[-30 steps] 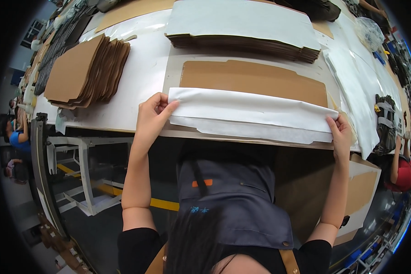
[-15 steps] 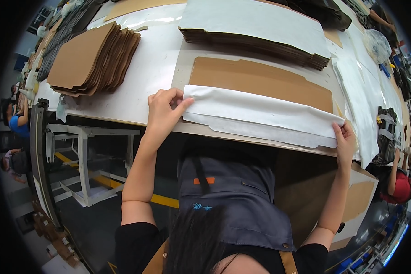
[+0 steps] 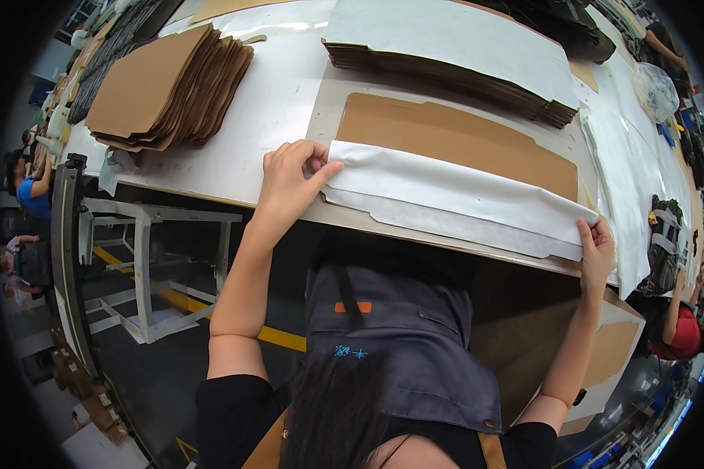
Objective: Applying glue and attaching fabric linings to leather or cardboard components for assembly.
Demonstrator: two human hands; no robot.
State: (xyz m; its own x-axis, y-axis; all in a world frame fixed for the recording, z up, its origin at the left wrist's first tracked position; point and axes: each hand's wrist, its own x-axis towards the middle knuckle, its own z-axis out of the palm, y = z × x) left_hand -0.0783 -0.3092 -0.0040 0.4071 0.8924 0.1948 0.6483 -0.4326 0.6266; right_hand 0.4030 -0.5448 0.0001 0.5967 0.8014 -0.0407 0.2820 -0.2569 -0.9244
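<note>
My left hand pinches the left end of a long white strip between thumb and fingers. At its other end, my right hand grips the right corner the same way. The strip is stretched between the hands, slightly rippled, along the table's near edge. Behind it shows a flat brown cardboard panel with a stepped outline, its lower part covered by the strip. Below the strip, a paler white layer with a notched edge lies at the table edge; how it joins the panel is hidden.
Beyond the panel stands a stack of white-topped brown boards. A pile of brown panels sits on the table at the left. White sheets and a dark strapped bundle lie right. A white metal frame stands below left.
The whole view has shifted slightly, so the table things appear a little further right. Both hands keep their hold on the strip, with no clear movement of it against the panel.
</note>
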